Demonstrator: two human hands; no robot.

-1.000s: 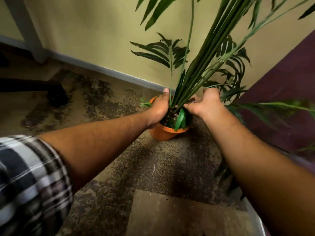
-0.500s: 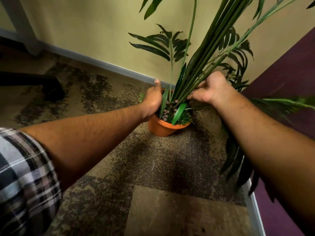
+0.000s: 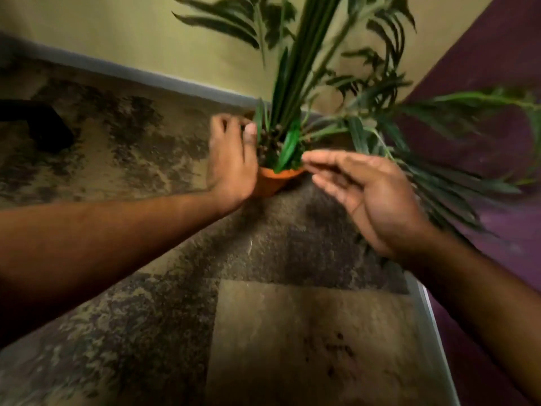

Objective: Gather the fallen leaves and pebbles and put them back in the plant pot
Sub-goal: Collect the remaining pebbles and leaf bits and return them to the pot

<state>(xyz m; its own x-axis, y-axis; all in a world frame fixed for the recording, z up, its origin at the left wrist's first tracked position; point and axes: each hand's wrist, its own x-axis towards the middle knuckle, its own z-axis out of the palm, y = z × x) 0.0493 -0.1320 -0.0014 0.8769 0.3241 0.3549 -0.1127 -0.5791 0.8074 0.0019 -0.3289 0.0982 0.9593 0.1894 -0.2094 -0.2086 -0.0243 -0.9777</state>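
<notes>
An orange plant pot (image 3: 273, 181) stands on the carpet in the room's corner, with tall green stems and fronds (image 3: 295, 83) rising from it. Dark pebbles (image 3: 268, 142) and short green leaves (image 3: 288, 148) lie in its top. My left hand (image 3: 231, 159) rests against the pot's left rim, fingers spread, holding nothing. My right hand (image 3: 371, 194) hovers to the right of the pot, palm up and fingers apart, with its fingertips near the rim. The frame is blurred by motion.
Mottled brown carpet (image 3: 181, 288) covers the floor. A yellow wall with a grey skirting board (image 3: 140, 73) runs behind the pot, and a purple wall (image 3: 483, 118) closes the right side. A dark furniture foot (image 3: 44, 127) sits far left. Long fronds (image 3: 445, 183) droop right.
My right hand has let go of the stems and dropped back, open, to the right of the pot. My left hand has opened against the rim. The view has tilted down.
</notes>
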